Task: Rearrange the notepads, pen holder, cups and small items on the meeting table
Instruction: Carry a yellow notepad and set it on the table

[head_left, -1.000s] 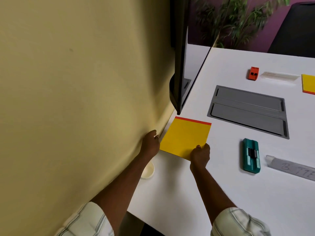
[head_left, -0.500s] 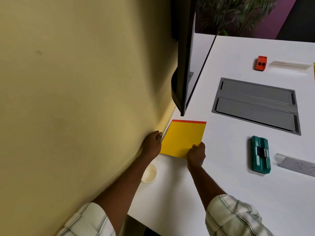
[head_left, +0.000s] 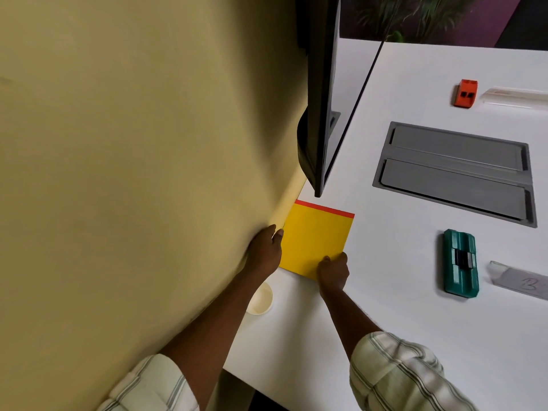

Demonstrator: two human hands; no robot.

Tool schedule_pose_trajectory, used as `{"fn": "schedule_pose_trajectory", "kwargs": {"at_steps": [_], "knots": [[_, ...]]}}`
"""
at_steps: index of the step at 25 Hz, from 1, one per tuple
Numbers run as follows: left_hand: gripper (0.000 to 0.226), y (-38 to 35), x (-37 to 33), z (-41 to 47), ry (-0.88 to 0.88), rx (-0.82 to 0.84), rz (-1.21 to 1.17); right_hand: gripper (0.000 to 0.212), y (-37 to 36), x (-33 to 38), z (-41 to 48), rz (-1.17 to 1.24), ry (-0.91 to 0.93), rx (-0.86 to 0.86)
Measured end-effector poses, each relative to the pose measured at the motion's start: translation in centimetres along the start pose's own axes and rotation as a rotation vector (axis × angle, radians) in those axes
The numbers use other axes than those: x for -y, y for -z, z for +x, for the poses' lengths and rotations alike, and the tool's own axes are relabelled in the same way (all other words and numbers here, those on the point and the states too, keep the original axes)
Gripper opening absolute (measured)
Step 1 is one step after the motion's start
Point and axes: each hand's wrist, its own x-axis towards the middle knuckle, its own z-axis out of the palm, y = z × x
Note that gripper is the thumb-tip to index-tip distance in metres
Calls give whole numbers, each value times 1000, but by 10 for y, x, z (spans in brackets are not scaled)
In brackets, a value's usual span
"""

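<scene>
1. yellow notepad [head_left: 315, 238] lies flat on the white table [head_left: 394, 307], in the corner by the wall [head_left: 133, 158]. its red-bound edge is on the far side, just short of the bottom corner of the dark screen [head_left: 321, 99].
2. right hand [head_left: 333, 272] - fingers curled, pinching the pad's near right corner. likely a steering grip, so the pad can be slid and squared without lifting.
3. left hand [head_left: 265, 250] - knuckles up, squeezed between wall and pad, thumb tip touching the pad's left edge. fingers are hidden on the far side, so i cannot tell if it grips or just stops the edge. it probably serves as a guide, lining the pad up parallel to the wall.
4. a hand on each side suggests alignment, not carrying. the pad looks about placed, with letting go the next call.
5. pale cup [head_left: 261, 298] sits near the table edge, partly under the left forearm - risk of a knock when that arm pulls back.
6. not being handled, well apart to the right:
   - teal block [head_left: 461, 264]
   - clear name plate [head_left: 519, 281] beside it
   - orange item [head_left: 465, 93]
   - grey cable hatch [head_left: 456, 173] between them
7. no pen holder in view. most of the task looks open.
</scene>
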Motion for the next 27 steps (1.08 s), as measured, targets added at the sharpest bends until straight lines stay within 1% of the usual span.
{"fn": "schedule_pose_trajectory", "kwargs": {"at_steps": [2,7,14,19,22,25,27], "knots": [[45,0,1,-1,1,-1,-6,40,-1,-1,1,-18,17,-6],[46,1,2,-2,-1,-4,3,33,-1,0,7,5,46,-27],[47,-1,1,-5,4,-4,21,29,-2,-1,13,80,48,-41],[48,-2,-6,-6,8,7,23,35,-3,3,21,59,48,-42],[48,-2,-8,-7,-11,10,63,39,-4,6,21,-34,20,-37],[48,-2,-9,-11,-29,20,87,41,-3,8,19,-241,-3,-32],[49,-1,-10,-13,-33,29,93,43,1,6,20,-328,4,-22]]}}
